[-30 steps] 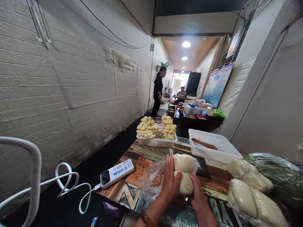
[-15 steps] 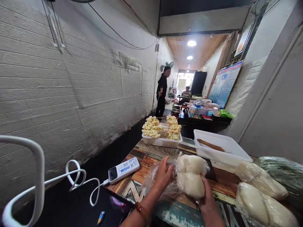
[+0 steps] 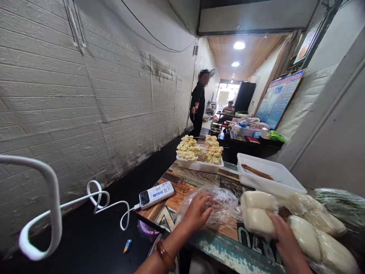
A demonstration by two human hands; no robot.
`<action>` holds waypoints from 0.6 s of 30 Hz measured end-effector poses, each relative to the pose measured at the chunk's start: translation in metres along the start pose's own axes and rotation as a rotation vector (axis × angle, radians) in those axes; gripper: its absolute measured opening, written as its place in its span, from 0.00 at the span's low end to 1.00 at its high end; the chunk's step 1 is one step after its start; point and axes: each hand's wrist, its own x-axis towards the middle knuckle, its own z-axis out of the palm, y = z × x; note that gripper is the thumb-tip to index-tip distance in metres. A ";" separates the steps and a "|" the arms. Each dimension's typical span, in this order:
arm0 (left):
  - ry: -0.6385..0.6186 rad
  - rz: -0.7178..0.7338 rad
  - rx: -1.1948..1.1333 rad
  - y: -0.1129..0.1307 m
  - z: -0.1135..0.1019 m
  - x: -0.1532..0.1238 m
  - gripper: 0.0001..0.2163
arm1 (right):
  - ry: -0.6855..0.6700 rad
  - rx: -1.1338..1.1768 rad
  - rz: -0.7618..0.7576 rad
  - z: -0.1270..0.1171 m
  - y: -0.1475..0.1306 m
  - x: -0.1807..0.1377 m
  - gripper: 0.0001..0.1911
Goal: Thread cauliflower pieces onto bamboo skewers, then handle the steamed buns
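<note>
My right hand (image 3: 286, 238) grips the right side of a plastic-wrapped pack of smooth, pale white blocks (image 3: 259, 215) at the table's right half. Some of its fingers are hidden by the pack. Close beside it lie another wrapped white pack (image 3: 322, 239) and a further one (image 3: 316, 213) behind. My left hand (image 3: 198, 212) rests on crumpled clear plastic film (image 3: 221, 203), its thumb apart from the slightly bent fingers. A brown bangle (image 3: 165, 257) circles the left wrist.
A white tray (image 3: 199, 166) heaped with skewered pale food stands at the far table edge. Thin sticks (image 3: 258, 172) lie in a white bin (image 3: 275, 187). Bagged greens (image 3: 342, 205) sit far right. A power bank (image 3: 156, 194) with a white cable lies left. A person (image 3: 199, 101) stands beyond.
My right hand has moved the wrapped white pack rightward, from beside my left hand to beside the other packs. The left hand stays at the clear film. The view has shifted slightly.
</note>
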 end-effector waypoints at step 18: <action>0.050 -0.404 0.570 -0.031 -0.036 0.075 0.22 | -0.050 0.139 0.234 0.007 0.022 0.000 0.33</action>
